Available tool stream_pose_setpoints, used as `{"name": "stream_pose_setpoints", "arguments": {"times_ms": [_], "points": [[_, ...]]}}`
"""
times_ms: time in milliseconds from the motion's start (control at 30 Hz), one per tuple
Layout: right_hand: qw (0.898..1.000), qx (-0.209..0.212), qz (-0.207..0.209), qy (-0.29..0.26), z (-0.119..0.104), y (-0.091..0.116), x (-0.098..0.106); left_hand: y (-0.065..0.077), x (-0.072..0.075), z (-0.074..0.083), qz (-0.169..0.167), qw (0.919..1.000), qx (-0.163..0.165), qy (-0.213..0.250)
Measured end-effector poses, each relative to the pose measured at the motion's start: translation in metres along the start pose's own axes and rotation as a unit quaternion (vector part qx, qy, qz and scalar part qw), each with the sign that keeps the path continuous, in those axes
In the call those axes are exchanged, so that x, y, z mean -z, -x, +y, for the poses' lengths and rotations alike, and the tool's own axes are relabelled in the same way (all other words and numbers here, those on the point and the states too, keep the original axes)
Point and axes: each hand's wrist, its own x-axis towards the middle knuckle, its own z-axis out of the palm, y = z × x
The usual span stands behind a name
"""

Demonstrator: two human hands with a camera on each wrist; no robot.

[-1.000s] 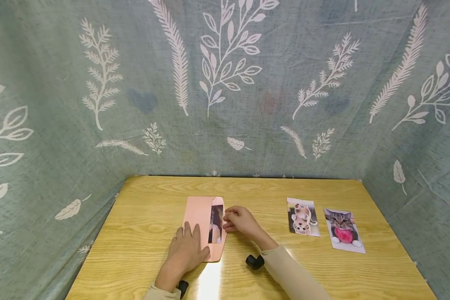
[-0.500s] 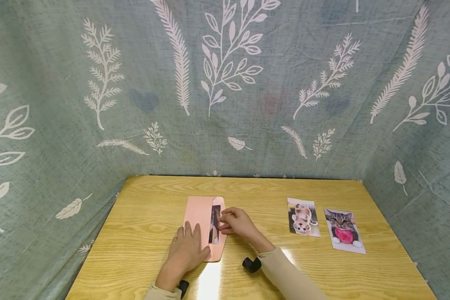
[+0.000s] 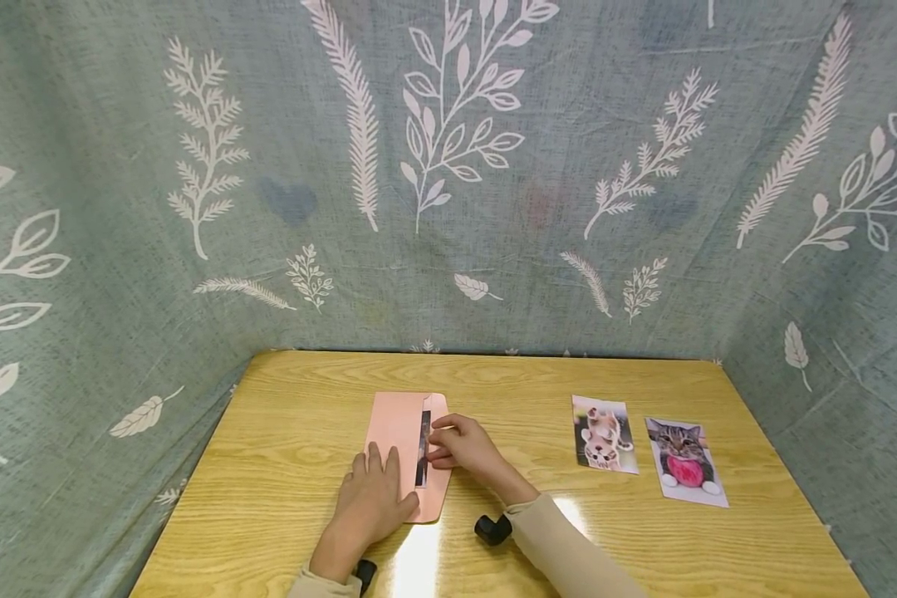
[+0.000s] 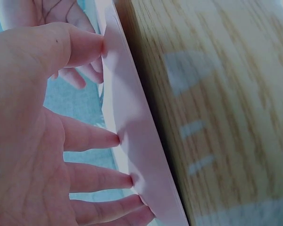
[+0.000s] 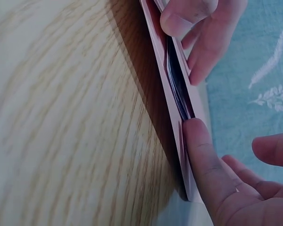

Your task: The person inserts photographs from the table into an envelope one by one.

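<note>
A pink envelope (image 3: 399, 415) lies on the table with its flap side to the right. A dark photo (image 3: 422, 465) sits mostly inside it, and only a narrow strip shows at the opening. My left hand (image 3: 371, 497) rests spread on the envelope's lower left part, fingertips pressing it down, as the left wrist view also shows. At the opening, my right hand (image 3: 465, 453) touches the photo's outer edge with its fingertips. In the right wrist view one fingertip (image 5: 196, 129) meets the photo's edge, while the other fingers stand apart from it.
Two cat photos lie to the right on the wooden table (image 3: 299, 432): a kitten on its back (image 3: 604, 436) and a tabby with a pink ball (image 3: 686, 465). A patterned green cloth (image 3: 448, 274) hangs behind and beside the table.
My right hand has moved left, and the photo has slid deeper into the envelope, from a wide visible part to a narrow strip. The left hand stays in place.
</note>
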Motion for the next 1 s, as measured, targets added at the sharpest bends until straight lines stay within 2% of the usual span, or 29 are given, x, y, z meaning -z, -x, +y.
{"name": "stream_pose_setpoints", "arguments": {"times_ms": [1000], "points": [[1.0, 0.001, -0.006, 0.018, -0.0027, -0.0014, -0.0071, -0.001, -0.0006, -0.0005, -0.002, 1.0, 0.003, -0.006]]}}
